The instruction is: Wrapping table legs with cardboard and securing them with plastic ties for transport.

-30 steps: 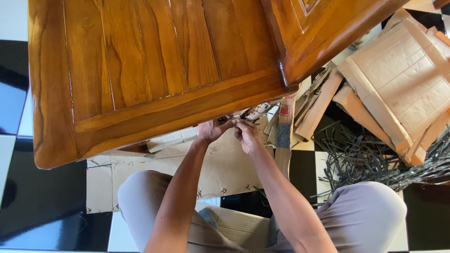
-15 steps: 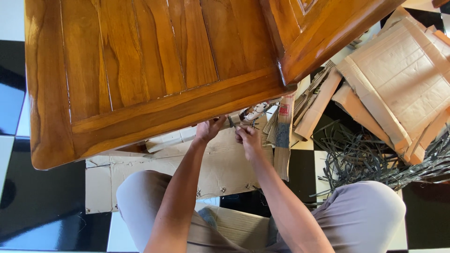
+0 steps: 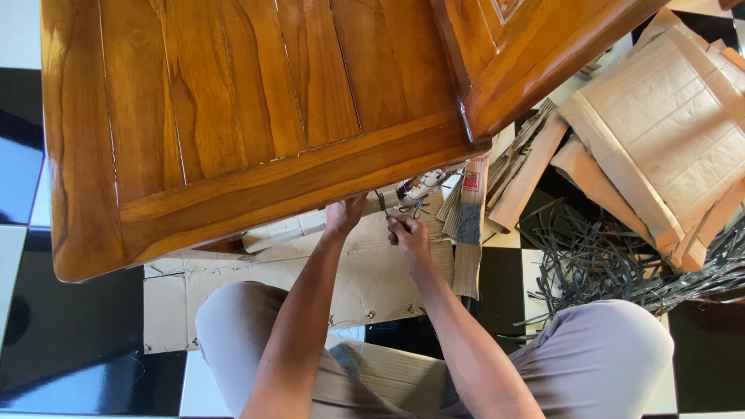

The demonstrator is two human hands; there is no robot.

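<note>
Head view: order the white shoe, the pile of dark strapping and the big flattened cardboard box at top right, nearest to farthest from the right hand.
1. White shoe, just above the right hand.
2. Dark strapping, on the floor to its right.
3. Flattened cardboard box, far upper right.

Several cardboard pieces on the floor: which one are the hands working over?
The flattened cardboard sheet under the wooden panel's edge, lying across the person's knees. Left hand and right hand hover above it; the other cardboard is heaped at upper right.

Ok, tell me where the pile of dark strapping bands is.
In the head view, the dark strapping bands lie on the checkered floor at right, below the flattened cardboard and above the person's knee.
</note>
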